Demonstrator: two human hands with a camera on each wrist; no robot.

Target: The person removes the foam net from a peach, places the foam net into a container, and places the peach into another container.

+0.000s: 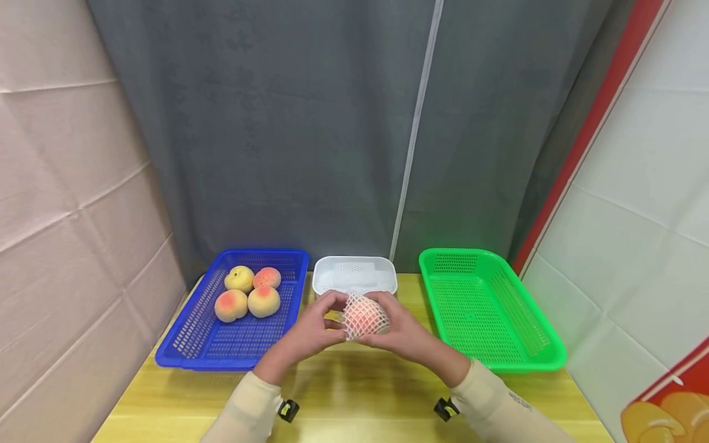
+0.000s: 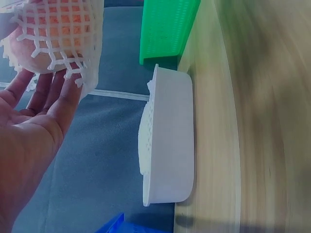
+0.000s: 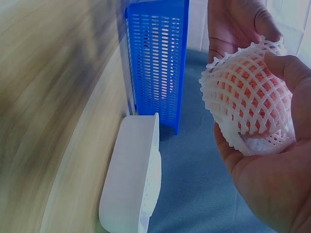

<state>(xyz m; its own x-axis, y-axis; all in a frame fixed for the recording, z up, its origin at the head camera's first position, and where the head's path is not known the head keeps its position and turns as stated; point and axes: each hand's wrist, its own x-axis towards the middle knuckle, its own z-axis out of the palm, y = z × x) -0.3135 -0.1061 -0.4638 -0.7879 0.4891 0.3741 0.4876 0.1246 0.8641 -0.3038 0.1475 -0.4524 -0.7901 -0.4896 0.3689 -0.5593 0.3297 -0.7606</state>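
A peach (image 1: 368, 315) sits inside a white foam net sleeve (image 3: 221, 104), held up over the front of the small white basket (image 1: 354, 271). My right hand (image 1: 408, 332) grips the netted peach from the right, its thumb on the net in the right wrist view. My left hand (image 1: 314, 332) holds the net's left edge, thumb above and fingers below. In the left wrist view its fingertips (image 2: 73, 80) lie against the net's lower rim, and part of the peach shows bare there.
To the left, a blue basket (image 1: 232, 360) holds several peaches (image 1: 263, 301). A green basket (image 1: 471, 314) stands on the right. White netting (image 2: 145, 141) shows above the white basket's rim. All stand on a wooden table (image 1: 365, 394) before a grey curtain (image 1: 277, 123).
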